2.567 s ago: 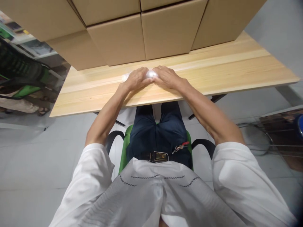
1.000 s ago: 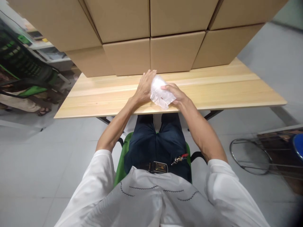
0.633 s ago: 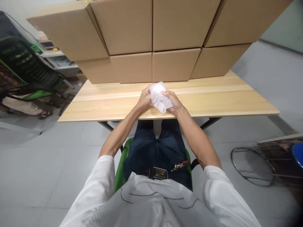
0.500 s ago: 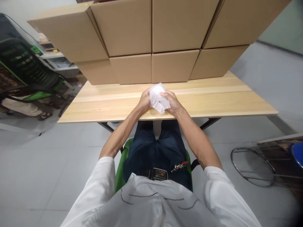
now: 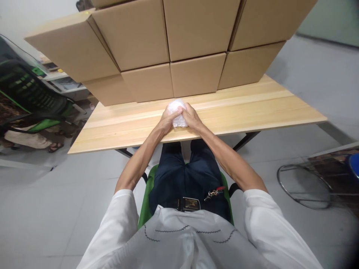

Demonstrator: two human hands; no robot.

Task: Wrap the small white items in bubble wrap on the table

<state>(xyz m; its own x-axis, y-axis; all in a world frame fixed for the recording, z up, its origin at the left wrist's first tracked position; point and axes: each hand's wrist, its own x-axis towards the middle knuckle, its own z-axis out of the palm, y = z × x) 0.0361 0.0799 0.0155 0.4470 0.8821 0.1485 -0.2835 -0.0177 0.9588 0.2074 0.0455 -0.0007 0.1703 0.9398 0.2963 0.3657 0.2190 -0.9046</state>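
Observation:
A small bundle in whitish, translucent wrap (image 5: 178, 120) is between my two hands, just above or on the wooden table (image 5: 117, 130) near its front edge. My left hand (image 5: 167, 118) grips it from the left side, thumb laid across the top. From the right, my right hand (image 5: 191, 115) closes on it, and its thumb meets the left one over the bundle. The wrap looks crinkled and thin. What lies inside it cannot be made out, and the fingers underneath are hidden.
Stacked cardboard boxes (image 5: 146, 33) stand along the table's far side. On the left is a green and black chair (image 5: 28, 93) with a seated person partly in view. A round metal stool frame (image 5: 304, 186) stands on the floor at the right.
The loose flap of wrap that hung toward me is now folded in, and the bundle looks more compact. Both thumbs have come together on top. The view has tilted slightly.

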